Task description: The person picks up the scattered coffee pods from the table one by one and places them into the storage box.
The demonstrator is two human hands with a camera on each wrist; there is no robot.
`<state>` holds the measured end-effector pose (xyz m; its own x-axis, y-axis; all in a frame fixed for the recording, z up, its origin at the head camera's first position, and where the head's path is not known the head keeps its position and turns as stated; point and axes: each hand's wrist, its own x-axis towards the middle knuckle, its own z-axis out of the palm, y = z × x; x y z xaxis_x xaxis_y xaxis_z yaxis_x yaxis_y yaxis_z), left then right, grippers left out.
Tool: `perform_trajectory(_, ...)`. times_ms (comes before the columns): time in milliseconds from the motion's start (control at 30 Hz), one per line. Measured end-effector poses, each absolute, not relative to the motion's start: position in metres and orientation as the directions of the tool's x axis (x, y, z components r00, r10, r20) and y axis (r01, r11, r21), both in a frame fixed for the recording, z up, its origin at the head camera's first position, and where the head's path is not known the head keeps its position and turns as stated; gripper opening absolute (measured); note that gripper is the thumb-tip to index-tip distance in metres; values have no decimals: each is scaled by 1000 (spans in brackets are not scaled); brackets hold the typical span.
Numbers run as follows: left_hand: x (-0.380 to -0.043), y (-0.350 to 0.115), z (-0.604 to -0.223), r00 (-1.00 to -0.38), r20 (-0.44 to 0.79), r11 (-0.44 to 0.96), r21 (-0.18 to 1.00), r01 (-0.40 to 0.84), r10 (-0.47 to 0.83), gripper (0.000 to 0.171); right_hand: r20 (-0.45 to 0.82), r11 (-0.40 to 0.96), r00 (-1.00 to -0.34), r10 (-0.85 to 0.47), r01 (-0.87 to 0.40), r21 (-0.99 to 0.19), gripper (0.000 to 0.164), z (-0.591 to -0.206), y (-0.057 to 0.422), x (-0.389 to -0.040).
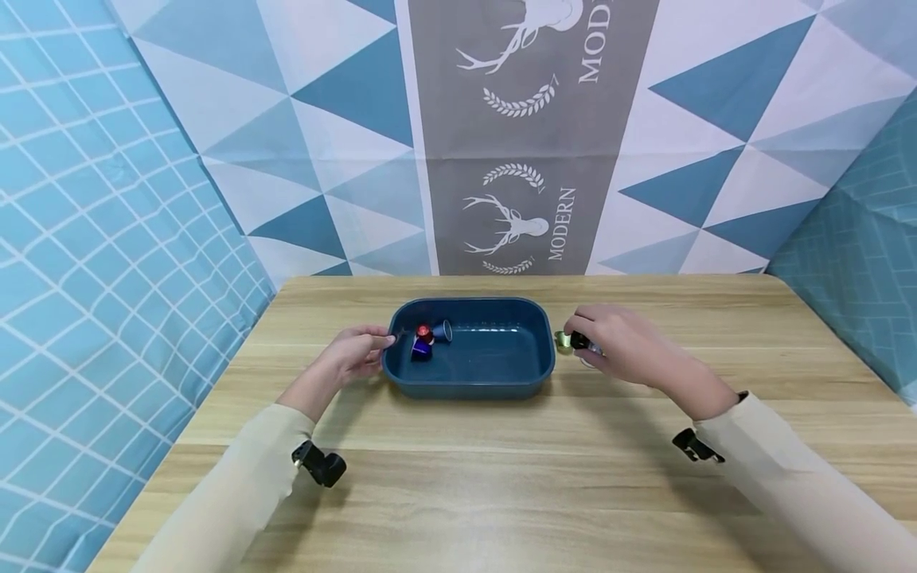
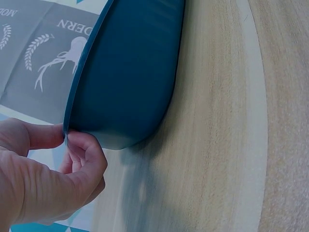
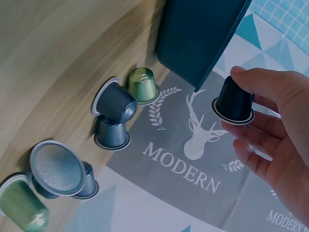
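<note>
While the left hand (image 1: 356,350) pinches the blue tub (image 1: 494,354) by the rim at its left end, thumb one side and index finger the other, the right hand (image 1: 618,341) pinches a black capsule (image 3: 233,100) between thumb and fingers, outside the tub, just past its right end. Lower fingers of that hand look loosely bent.

Status, by eye: partway. Three capsules in, bunched at the tub's left end: a red capsule (image 1: 424,332), a purple capsule (image 1: 421,350) and a grey-blue capsule (image 1: 442,331). Black one not in yet. Six more show outside in the right wrist view: a green capsule (image 3: 142,86) nearest the tub, a tilted dark capsule (image 3: 116,100) overlapping an upright dark capsule (image 3: 112,133), a foil-faced capsule (image 3: 58,168) partly covering a small dark capsule (image 3: 88,181), and a second green capsule (image 3: 23,203) at the frame edge. Can't tell if more lie past it.

In the way: the tub's right wall, between the black capsule and the inside. Outside ones sit tight together; a careless grab could roll a neighbour. Right hand hides most of them from the head view.

Around: wooden table (image 1: 458,477), deer-print cloth (image 1: 530,139) behind.
</note>
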<state>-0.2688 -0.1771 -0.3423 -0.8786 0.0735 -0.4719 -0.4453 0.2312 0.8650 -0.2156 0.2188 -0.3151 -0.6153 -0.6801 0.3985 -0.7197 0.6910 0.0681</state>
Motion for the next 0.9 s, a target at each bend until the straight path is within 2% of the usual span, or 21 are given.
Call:
perform_trajectory(300,-268,-176,-344,-879,-469,223,869,-441,88,46,386,680,-611,-691,-731,61,25,-309,210,-218)
perform_trajectory(533,-267,-176,-344,-878,-470,219,869,-443,87,45,393,651,-582,-712,-757,57,22,-308,205,-222)
perform_trajectory(900,-267,-177,-343,-881,-469,217,869,-445,68,43,336,655,-605,-722,-754,52,23,-297,193,-232)
